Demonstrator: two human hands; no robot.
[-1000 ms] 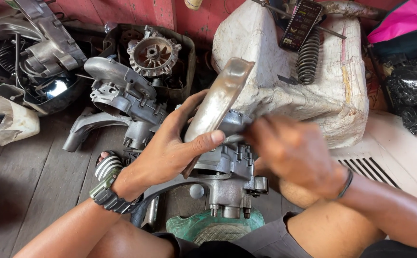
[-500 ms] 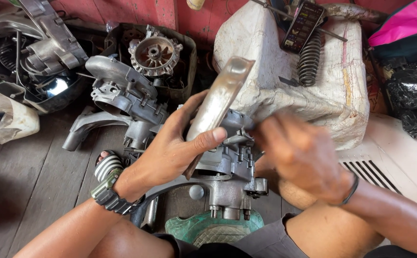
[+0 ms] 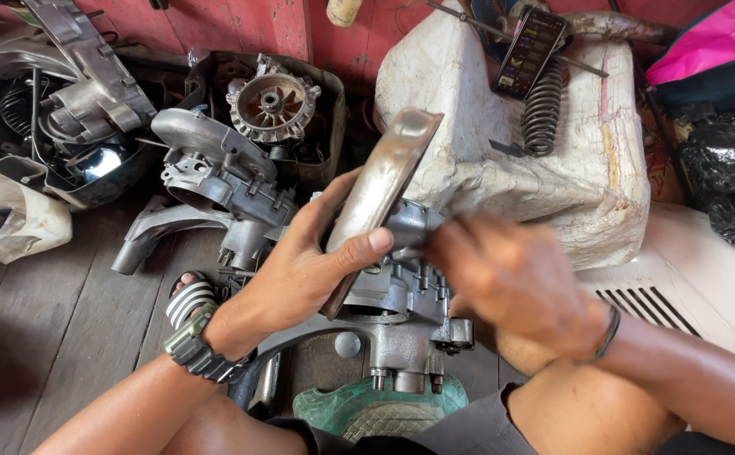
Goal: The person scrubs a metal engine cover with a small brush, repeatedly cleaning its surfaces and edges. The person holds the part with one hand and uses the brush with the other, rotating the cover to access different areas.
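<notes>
While gripped by left hand (image 3: 300,274): dull, grimy metal cover (image 3: 378,195); blurred right hand (image 3: 515,282), grip unclear.

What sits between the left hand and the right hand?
In the head view, the grey engine casing fills the gap: the left hand holds its flat metal cover, and the blurred right hand is at its other side.

Left hand (image 3: 304,270): grip closed around a long, dull grey curved metal cover plate (image 3: 380,190), tilted upright.
Right hand (image 3: 515,282): blurred, touching the grey cast-metal engine casing (image 3: 397,316).
Behind: white stained sack (image 3: 536,160), black coil spring (image 3: 543,108).
</notes>
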